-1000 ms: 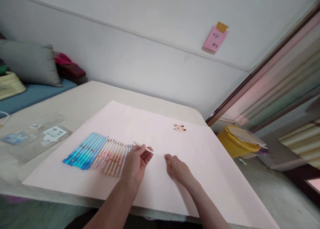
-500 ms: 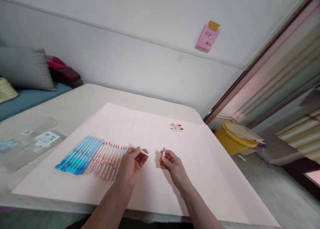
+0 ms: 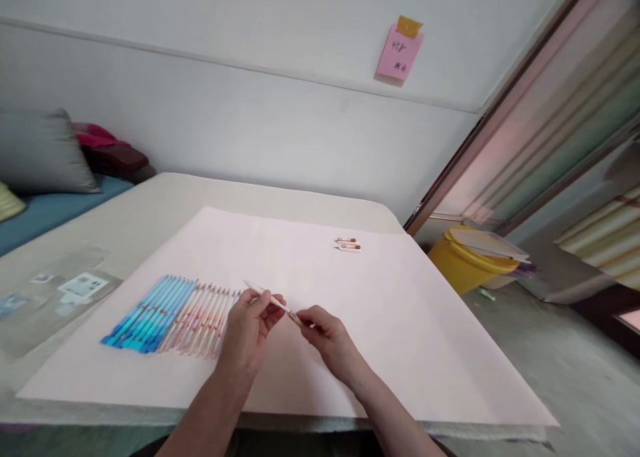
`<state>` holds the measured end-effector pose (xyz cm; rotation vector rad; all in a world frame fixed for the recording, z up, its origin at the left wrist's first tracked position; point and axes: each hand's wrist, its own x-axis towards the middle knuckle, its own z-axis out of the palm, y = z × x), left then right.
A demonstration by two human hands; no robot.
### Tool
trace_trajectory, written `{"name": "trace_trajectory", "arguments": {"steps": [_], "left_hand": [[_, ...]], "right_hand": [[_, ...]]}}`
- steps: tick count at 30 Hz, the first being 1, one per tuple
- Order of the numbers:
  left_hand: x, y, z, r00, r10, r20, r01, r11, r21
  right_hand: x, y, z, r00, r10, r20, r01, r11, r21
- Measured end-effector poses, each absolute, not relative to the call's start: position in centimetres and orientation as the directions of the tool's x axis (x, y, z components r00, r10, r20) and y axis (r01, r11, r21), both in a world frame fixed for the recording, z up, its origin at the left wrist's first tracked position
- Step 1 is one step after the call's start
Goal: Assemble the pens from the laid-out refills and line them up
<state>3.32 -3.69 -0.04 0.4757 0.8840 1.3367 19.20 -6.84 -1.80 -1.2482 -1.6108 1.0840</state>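
Note:
My left hand (image 3: 253, 320) is closed around a white pencil (image 3: 260, 289), its pointed end up and to the left. The other, slim end points down to the right and meets a short cream-and-brown cap-like piece (image 3: 294, 316). My right hand (image 3: 325, 337) pinches that piece between thumb and fingers; how far the two parts fit together cannot be made out. Left of my left hand lies a row of blue pencils (image 3: 150, 314) beside a row of cream-and-red pencils (image 3: 200, 317). Two short pieces with dark tips (image 3: 347, 247) lie farther back on the right.
A pale pink sheet (image 3: 410, 324) covers much of the table. Clear plastic packaging (image 3: 65, 304) with a label lies at the left. A yellow bin (image 3: 457, 264) stands on the floor at right. A pink note (image 3: 399, 54) hangs on the wall.
My right hand has moved left and turned the short cream-and-brown piece, bringing it to the slim end of the white pencil. The camera view has shifted slightly.

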Motion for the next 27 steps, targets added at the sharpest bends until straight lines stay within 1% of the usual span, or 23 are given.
{"name": "trace_trajectory", "arguments": {"steps": [6,9,11,13,15,17,20,22,27], "left_hand": [[3.9,-4.3,0.1,-0.073,0.977,-0.2,-0.487,0.14,0.862],[4.3,-4.6,0.0,-0.081,0.975,-0.207,-0.411,0.157,0.898],[4.4,-4.6,-0.3,-0.076,0.971,-0.227,-0.393,0.18,0.902],[4.5,-4.5,-0.5,-0.068,0.969,-0.236,-0.393,0.191,0.899],[4.6,-4.5,-0.7,-0.067,0.972,-0.225,-0.395,0.181,0.901],[4.6,-4.5,-0.8,-0.065,0.976,-0.206,-0.39,0.165,0.906],[4.6,-4.5,-0.7,-0.049,0.98,-0.193,-0.376,0.161,0.913],[4.7,-4.6,-0.7,-0.035,0.982,-0.188,-0.369,0.162,0.915],[4.8,-4.5,-0.8,-0.008,0.984,-0.18,-0.364,0.165,0.917]], "right_hand": [[19.4,-7.0,-1.4,-0.105,0.981,0.16,0.393,0.189,-0.9],[19.1,-7.1,-1.3,-0.067,0.976,0.209,0.423,0.217,-0.88],[18.9,-7.2,-1.4,-0.044,0.976,0.215,0.425,0.213,-0.88],[18.6,-7.3,-1.5,-0.015,0.98,0.196,0.405,0.185,-0.895],[18.5,-7.3,-1.8,0.015,0.99,0.143,0.354,0.129,-0.926],[18.5,-7.2,-2.1,0.03,0.998,0.059,0.27,0.049,-0.962],[18.7,-6.8,-2.5,-0.001,0.999,-0.039,0.149,-0.039,-0.988],[18.9,-6.5,-2.6,-0.019,0.998,-0.059,0.126,-0.056,-0.99],[19.0,-6.4,-2.5,-0.023,0.999,-0.035,0.142,-0.031,-0.989]]}}
